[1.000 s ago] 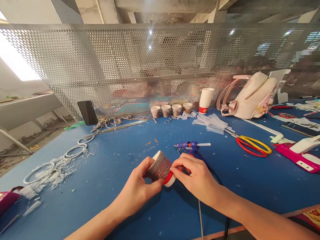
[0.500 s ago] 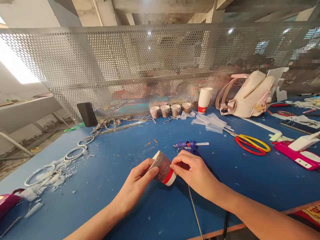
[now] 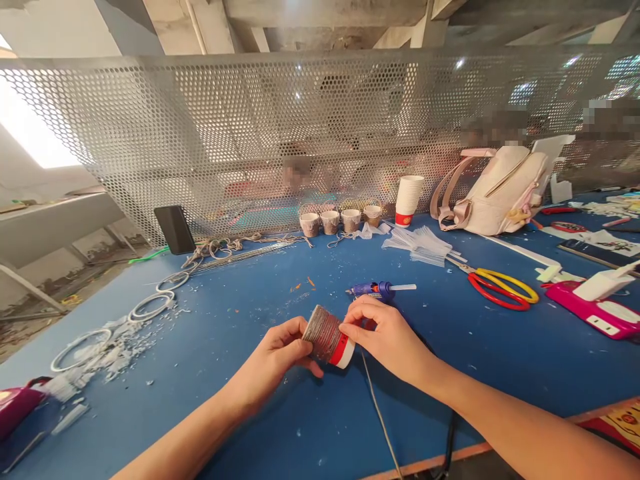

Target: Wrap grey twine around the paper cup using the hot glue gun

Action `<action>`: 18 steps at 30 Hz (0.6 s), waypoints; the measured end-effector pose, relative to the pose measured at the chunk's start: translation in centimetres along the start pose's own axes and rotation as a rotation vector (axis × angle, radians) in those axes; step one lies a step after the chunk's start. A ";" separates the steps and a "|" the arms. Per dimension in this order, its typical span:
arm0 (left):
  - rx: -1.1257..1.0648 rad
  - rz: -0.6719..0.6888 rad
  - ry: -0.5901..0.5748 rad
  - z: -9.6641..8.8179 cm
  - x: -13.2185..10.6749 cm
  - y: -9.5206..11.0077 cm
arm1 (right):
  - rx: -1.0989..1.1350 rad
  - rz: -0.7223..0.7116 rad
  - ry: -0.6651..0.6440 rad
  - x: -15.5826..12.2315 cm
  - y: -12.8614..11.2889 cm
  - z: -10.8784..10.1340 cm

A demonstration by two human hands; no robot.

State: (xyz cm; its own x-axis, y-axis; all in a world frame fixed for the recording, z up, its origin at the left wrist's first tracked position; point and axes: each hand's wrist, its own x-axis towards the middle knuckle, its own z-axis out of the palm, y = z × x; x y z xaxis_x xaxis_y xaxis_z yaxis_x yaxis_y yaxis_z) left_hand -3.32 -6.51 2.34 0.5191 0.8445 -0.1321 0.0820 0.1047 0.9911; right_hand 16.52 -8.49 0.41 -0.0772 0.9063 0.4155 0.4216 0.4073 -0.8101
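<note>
A paper cup (image 3: 342, 353) lies tilted above the table, its upper part wound with grey-brown cord and a red and white band bare near its base. My left hand (image 3: 277, 350) grips the rim end, thumb on the near side and a finger showing underneath. On the other side, my right hand (image 3: 380, 327) is closed in a pinch at the edge of the winding. From there the loose cord (image 3: 377, 407) trails down over the table's front edge. Just beyond my right hand rests a purple glue gun (image 3: 373, 290) with a clear stick in its back.
Several cord-wrapped cups (image 3: 330, 223) line the back beside a stack of paper cups (image 3: 410, 200). Scissors (image 3: 503, 288), a pink power strip (image 3: 595, 310) and a backpack (image 3: 505, 190) are at right. White rings (image 3: 153, 307), scraps and a phone (image 3: 174, 229) lie left.
The cup has turned a little in my left hand, whose fingers have shifted, one now showing below it. The trailing cord has swung left. My right hand keeps its pinch.
</note>
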 end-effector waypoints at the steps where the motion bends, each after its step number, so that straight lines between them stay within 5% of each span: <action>1: 0.014 0.000 0.001 0.1 -0.1 0.1 | -0.006 -0.008 0.003 0.0 -0.1 0.0; 9: 0.244 0.047 0.092 0.9 -0.4 0.5 | -0.033 -0.119 0.050 -0.2 -0.6 -0.5; 18: 0.165 0.129 0.137 1.3 -0.2 0.3 | -0.166 -0.319 0.055 -0.8 -0.1 0.0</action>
State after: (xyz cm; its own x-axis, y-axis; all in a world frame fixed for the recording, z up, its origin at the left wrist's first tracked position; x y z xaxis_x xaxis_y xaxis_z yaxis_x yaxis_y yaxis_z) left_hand -2.33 -7.35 2.60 0.4149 0.9098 0.0099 0.1660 -0.0864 0.9823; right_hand 16.60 -9.24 0.16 -0.1816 0.7275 0.6616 0.5251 0.6406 -0.5603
